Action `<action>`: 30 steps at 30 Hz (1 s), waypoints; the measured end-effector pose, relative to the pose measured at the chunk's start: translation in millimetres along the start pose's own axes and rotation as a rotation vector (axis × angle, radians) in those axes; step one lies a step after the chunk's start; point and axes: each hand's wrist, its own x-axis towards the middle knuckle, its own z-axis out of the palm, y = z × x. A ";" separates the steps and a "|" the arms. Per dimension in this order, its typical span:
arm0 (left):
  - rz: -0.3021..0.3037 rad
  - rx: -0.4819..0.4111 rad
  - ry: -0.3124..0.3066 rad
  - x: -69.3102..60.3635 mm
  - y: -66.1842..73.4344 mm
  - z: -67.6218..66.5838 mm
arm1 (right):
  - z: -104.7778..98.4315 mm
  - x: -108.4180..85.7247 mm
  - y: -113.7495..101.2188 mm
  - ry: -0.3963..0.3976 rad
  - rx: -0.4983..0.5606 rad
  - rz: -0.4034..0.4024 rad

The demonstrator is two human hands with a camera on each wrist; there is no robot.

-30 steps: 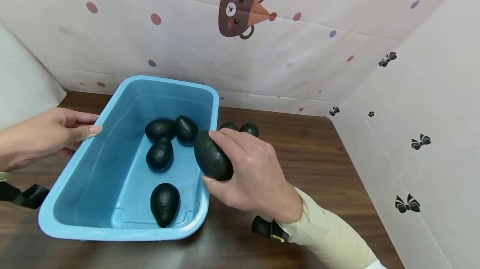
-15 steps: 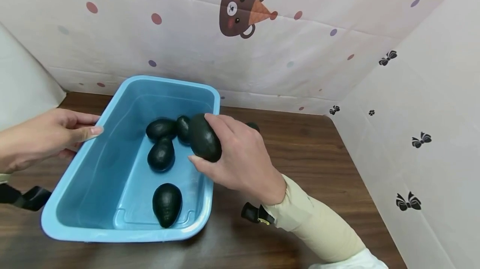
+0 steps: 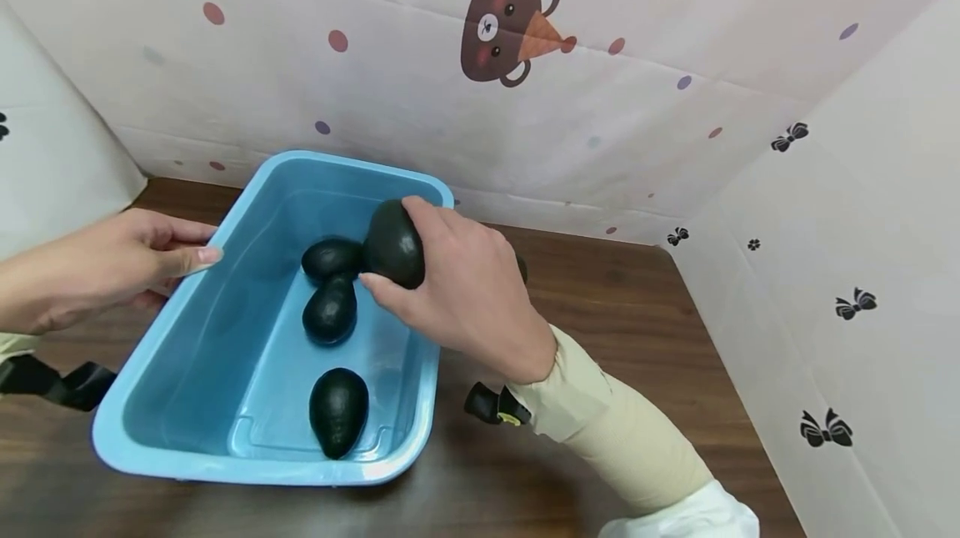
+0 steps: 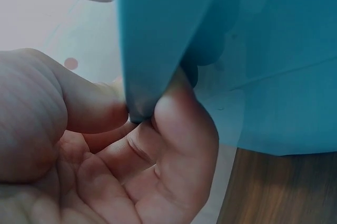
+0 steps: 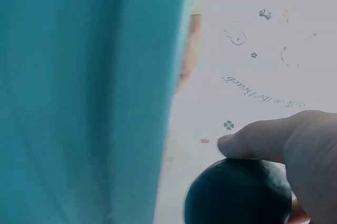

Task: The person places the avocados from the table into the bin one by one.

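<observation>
A dark green avocado [image 3: 394,246] is gripped by my right hand [image 3: 468,288], over the right side of a light blue plastic basin [image 3: 262,471]. Thumb and fingers wrap round its sides; the right wrist view shows its rounded end [image 5: 237,192] below my thumb. My left hand [image 3: 112,271] pinches the basin's left rim, thumb on top and fingers beneath, as the left wrist view confirms. In the basin lie an avocado [image 3: 332,259] at the back, another [image 3: 330,310] touching it, and one [image 3: 339,413] apart near the front. The held avocado hides the spot behind it.
The basin stands on a dark wood-grain table [image 3: 615,313]. Behind my right hand, a sliver of a dark avocado [image 3: 522,269] shows on the table. A patterned sheet with a bear [image 3: 498,25] hangs at the back, and a white sheet [image 3: 847,213] on the right.
My right hand has carried the avocado from the basin's right rim inward and toward the back. It now covers an avocado seen before. My left hand keeps its hold; the head view has shifted slightly.
</observation>
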 end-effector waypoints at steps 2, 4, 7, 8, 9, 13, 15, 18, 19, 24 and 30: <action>-0.003 0.002 0.006 -1.6 0.9 -0.3 | -1.1 4.9 -3.7 -0.032 -0.012 0.020; 0.000 -0.003 0.004 -2.7 0.5 -0.9 | -1.7 9.7 -7.5 -0.062 -0.030 0.034; -0.007 -0.009 0.005 -2.0 -1.2 -0.3 | -1.4 17.4 -12.4 -0.102 -0.071 0.043; -0.005 -0.016 0.002 -1.5 -2.1 -0.4 | -1.2 20.0 -13.9 -0.113 -0.085 0.043; -0.007 -0.020 0.001 -0.8 -2.7 -0.3 | -0.7 22.5 -15.1 -0.123 -0.095 0.042; -0.014 -0.032 -0.002 1.3 -4.3 0.0 | 1.3 29.7 -18.0 -0.160 -0.111 0.047; -0.009 -0.034 -0.006 0.6 -4.6 -0.5 | 2.4 31.8 -18.0 -0.168 -0.106 0.050; -0.008 -0.024 -0.001 0.4 -2.6 -0.2 | 2.0 32.6 -15.8 -0.164 -0.108 0.050; -0.005 -0.022 -0.002 -0.4 -2.1 -0.2 | 1.7 32.7 -15.0 -0.163 -0.107 0.046; 0.008 -0.004 -0.002 -4.3 1.1 0.1 | -4.3 30.7 -9.1 -0.180 -0.078 0.053; 0.004 -0.001 -0.013 -3.3 4.6 0.4 | -8.9 23.7 15.2 -0.230 -0.019 0.126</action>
